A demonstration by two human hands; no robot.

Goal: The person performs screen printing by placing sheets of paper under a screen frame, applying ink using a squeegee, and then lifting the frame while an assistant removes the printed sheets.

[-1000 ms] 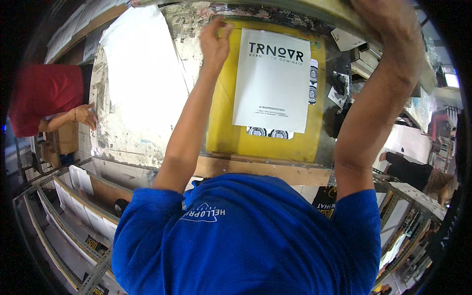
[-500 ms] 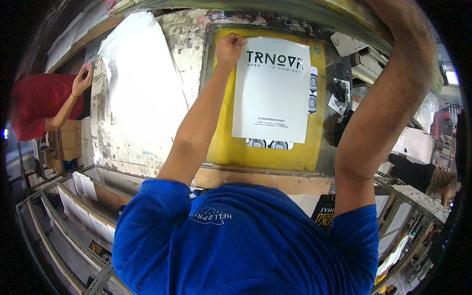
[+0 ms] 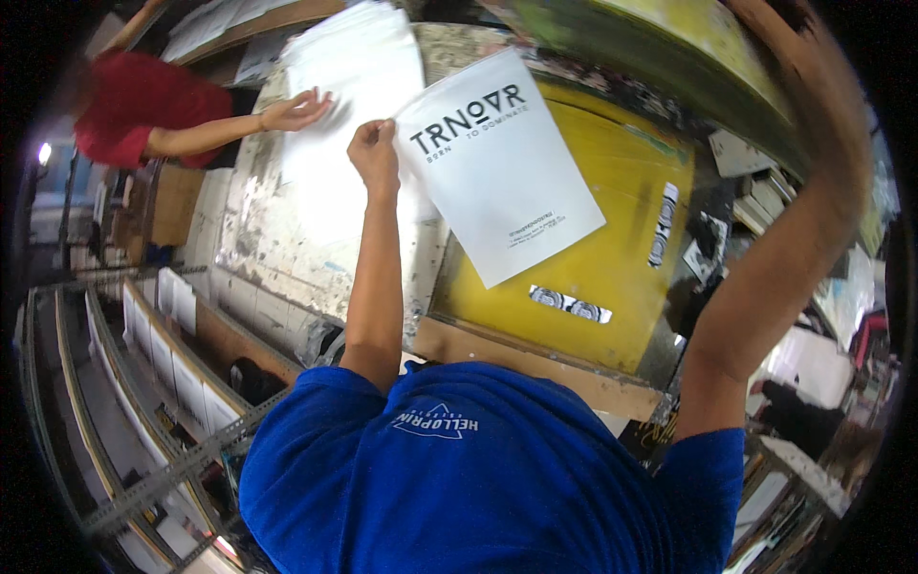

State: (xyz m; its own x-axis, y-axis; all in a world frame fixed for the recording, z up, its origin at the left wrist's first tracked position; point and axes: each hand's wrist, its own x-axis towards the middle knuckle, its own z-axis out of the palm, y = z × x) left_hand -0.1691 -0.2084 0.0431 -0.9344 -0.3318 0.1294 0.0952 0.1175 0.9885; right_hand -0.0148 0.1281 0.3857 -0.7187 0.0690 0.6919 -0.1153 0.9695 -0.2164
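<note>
My left hand point(image 3: 375, 153) is closed in a pinch on the upper left corner of a white printed plastic bag point(image 3: 516, 191). Black lettering runs along the bag's top, with smaller print low down. The bag slants across the left part of a yellow board point(image 3: 574, 330). Two patterned black-and-white strips, a lower strip point(image 3: 570, 304) and a right-hand strip point(image 3: 663, 225), lie uncovered on that board. My right arm rises along the right side to my right hand point(image 3: 798, 17), beside a raised green-yellow frame point(image 3: 660, 57); its fingers are lost in the dark rim.
A stack of blank white bags point(image 3: 354, 67) lies on the paint-stained table point(image 3: 258, 215) to the left. Over it reaches the open hand point(image 3: 298, 111) of a co-worker in a red shirt point(image 3: 158, 105). Metal racks with shelves point(image 3: 153, 383) stand at lower left.
My left hand has drawn the bag leftward and tilted it, baring more of the yellow board and the strips. The co-worker's hand has come further over the blank stack. The raised frame shows more.
</note>
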